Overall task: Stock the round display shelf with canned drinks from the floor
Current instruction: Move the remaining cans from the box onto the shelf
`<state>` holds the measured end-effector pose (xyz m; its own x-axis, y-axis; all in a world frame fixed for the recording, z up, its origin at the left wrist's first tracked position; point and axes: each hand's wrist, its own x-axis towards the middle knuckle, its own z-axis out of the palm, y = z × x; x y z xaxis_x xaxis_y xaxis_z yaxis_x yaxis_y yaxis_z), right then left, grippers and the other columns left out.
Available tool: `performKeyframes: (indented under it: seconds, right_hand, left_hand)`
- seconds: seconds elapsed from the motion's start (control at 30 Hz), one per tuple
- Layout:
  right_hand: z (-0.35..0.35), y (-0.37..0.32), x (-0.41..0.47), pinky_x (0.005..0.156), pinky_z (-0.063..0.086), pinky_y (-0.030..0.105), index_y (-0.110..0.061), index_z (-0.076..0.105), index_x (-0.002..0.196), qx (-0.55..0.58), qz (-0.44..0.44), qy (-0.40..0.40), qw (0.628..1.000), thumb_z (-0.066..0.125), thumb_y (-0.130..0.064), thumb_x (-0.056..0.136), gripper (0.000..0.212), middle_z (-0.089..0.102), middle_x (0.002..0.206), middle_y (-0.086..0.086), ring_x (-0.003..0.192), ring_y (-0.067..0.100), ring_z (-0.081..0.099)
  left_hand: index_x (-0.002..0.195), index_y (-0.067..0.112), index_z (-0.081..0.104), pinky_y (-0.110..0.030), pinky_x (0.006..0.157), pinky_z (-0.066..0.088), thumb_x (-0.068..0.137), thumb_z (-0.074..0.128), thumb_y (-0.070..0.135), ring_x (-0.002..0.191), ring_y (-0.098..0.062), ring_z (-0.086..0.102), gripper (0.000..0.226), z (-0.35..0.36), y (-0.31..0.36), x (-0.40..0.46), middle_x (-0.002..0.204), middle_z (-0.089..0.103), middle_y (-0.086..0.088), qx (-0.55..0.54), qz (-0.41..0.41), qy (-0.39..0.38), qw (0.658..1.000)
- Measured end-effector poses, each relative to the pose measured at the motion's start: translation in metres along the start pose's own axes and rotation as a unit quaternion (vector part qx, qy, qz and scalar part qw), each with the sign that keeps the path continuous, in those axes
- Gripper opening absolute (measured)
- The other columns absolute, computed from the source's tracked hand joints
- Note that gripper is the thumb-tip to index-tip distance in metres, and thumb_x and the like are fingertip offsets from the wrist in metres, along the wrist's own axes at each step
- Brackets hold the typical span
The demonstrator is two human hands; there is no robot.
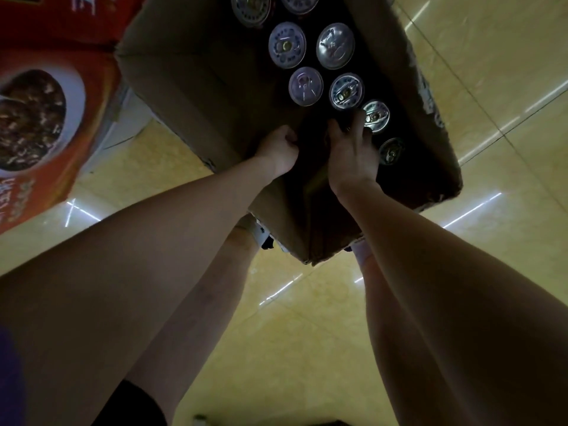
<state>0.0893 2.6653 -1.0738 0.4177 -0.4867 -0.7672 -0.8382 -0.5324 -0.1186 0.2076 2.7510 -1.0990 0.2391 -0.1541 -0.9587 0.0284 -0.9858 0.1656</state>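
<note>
Both hands (319, 149) in dark cardboard box (196, 72), grip unclear, cans (335, 46) cropped

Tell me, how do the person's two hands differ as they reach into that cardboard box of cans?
The left hand is curled into a loose fist in a dark, can-free part of the cardboard box; what it grips is hidden. The right hand reaches further in, its fingers at a can. Both hands are inside the box.

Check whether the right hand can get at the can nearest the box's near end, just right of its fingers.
Probably yes. The right hand is already inside the open cardboard box, and that can stands uncovered just beside it, top showing. The box wall close behind leaves little finger room.
</note>
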Motion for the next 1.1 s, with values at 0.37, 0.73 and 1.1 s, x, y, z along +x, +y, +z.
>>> performKeyframes:
  seconds: [0.37,0.73,1.1]
  right_hand:
    - [-0.020,0.008,-0.001,0.071,0.052,0.041,-0.020,0.037,0.140,-0.041,-0.051,-0.039,0.997,0.061,-0.009,0.088,0.059,0.030,0.147,0.020,0.103,0.038,0.063]
    - [-0.096,0.012,-0.070,0.074,0.050,0.031,-0.016,0.063,0.110,0.162,-0.053,-0.081,0.982,0.070,-0.058,0.069,0.059,0.065,0.105,0.010,0.092,0.029,0.063]
    - [-0.286,-0.039,-0.154,0.046,0.057,0.033,-0.005,0.067,0.082,0.241,0.018,-0.142,0.960,0.067,-0.064,0.075,0.059,0.070,0.064,0.011,0.051,0.023,0.067]
  left_hand:
    - [0.102,0.016,0.054,-0.030,0.070,0.046,0.095,0.049,0.008,0.087,-0.027,0.056,0.012,-0.009,0.001,-0.006,0.087,0.056,-0.005,0.031,0.009,0.001,0.999]
    - [0.122,0.011,0.053,-0.039,0.090,0.051,0.078,0.070,-0.001,0.100,-0.026,0.059,0.049,-0.038,0.031,-0.108,0.107,0.059,-0.010,0.043,0.035,-0.061,0.997]
    - [0.143,0.018,0.041,-0.034,0.102,0.044,0.063,0.091,0.021,0.125,-0.020,0.051,0.095,-0.136,0.121,-0.278,0.138,0.053,-0.003,0.089,0.136,-0.122,0.979]
